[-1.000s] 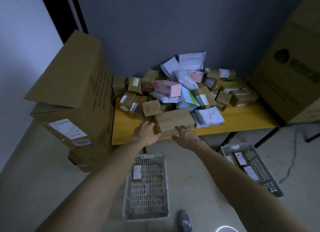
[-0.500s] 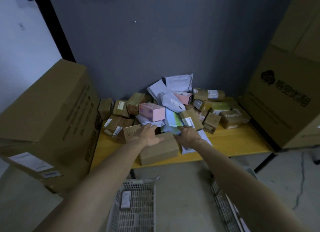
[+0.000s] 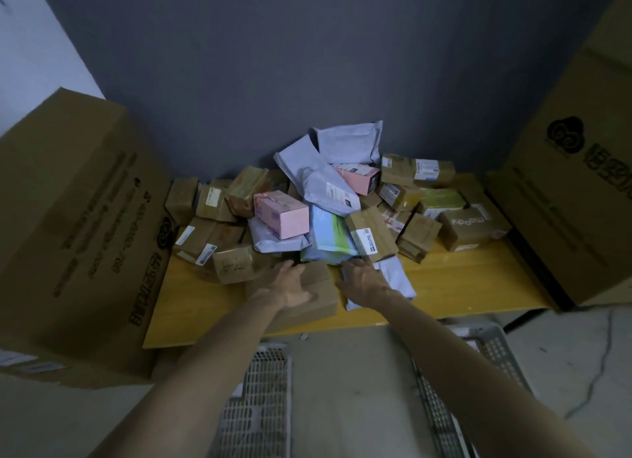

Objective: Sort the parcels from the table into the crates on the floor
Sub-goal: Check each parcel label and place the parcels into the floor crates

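A heap of parcels covers the back of the yellow table [image 3: 461,286]: brown boxes, grey-white mailer bags, a pink box [image 3: 284,214] and a blue-green packet [image 3: 330,235]. At the front of the heap lies a plain brown box [image 3: 323,288]. My left hand [image 3: 290,285] rests flat on its top, fingers reaching its far edge. At the box's right end is my right hand [image 3: 362,279], fingers spread and straight, touching it and partly over a white mailer [image 3: 396,276]. Two white slatted crates stand on the floor below, the left crate [image 3: 256,406] and the right crate [image 3: 492,348].
A large brown carton [image 3: 78,235] leans by the table's left end. Another big carton [image 3: 574,184] stands against its right end. A dark grey wall closes the back. Bare concrete floor lies between the two crates.
Both hands have moved forward from the box's near edge onto its top and right end. The view has tilted up, so the crates now sit lower in the picture.
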